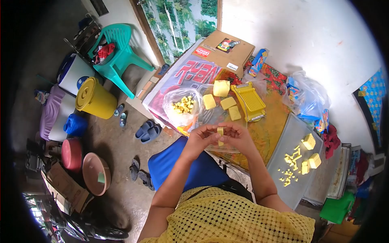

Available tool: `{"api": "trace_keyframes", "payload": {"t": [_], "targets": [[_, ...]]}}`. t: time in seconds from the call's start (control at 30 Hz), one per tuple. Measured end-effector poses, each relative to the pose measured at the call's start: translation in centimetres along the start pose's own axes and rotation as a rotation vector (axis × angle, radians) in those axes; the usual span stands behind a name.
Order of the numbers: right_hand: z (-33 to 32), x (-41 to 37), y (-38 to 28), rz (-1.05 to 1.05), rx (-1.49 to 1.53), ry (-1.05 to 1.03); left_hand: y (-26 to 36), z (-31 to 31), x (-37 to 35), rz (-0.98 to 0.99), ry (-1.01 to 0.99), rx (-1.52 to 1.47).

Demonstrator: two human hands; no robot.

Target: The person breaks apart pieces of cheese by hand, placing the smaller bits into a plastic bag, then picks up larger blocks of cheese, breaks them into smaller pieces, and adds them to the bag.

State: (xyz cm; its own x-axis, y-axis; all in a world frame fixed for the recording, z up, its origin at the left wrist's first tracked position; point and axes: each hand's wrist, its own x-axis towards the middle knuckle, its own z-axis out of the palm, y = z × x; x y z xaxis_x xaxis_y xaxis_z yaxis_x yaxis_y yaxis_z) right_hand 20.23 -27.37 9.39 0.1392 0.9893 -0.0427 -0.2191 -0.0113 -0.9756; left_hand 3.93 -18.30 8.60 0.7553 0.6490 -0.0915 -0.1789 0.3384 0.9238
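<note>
My left hand (201,139) and my right hand (240,138) meet above the near edge of the table. Between their fingertips they pinch a narrow yellow strip (220,136), held on end. Beyond them, several yellow blocks (228,103) lie near a yellow slotted rack (249,102); their material I cannot make out. Left of the blocks, a clear plastic bag (172,98) contains small yellow cubes (184,105). On a grey board (279,162) at the right lie more yellow blocks (308,141), with thin sticks (292,157) and small bits.
A cardboard box (221,50) stands at the table's back. Plastic bags with blue packets (304,97) sit at the right. A blue seat (188,164) is close in front of me. At the left are a green chair (117,56), a yellow bucket (97,99) and slippers (148,131).
</note>
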Motion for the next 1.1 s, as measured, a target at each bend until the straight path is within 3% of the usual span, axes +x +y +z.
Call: {"api": "trace_keyframes", "payload": {"t": [0.5, 1.1], "targets": [[1.7, 0.0, -1.9, -0.075, -0.026, -0.095, 2.5, -0.6, -1.4, 0.072, -0.019, 0.005], [2.1, 0.3, -1.8, -0.065, 0.119, -0.027, 2.6, 0.1, -1.5, -0.04, 0.062, -0.164]]}}
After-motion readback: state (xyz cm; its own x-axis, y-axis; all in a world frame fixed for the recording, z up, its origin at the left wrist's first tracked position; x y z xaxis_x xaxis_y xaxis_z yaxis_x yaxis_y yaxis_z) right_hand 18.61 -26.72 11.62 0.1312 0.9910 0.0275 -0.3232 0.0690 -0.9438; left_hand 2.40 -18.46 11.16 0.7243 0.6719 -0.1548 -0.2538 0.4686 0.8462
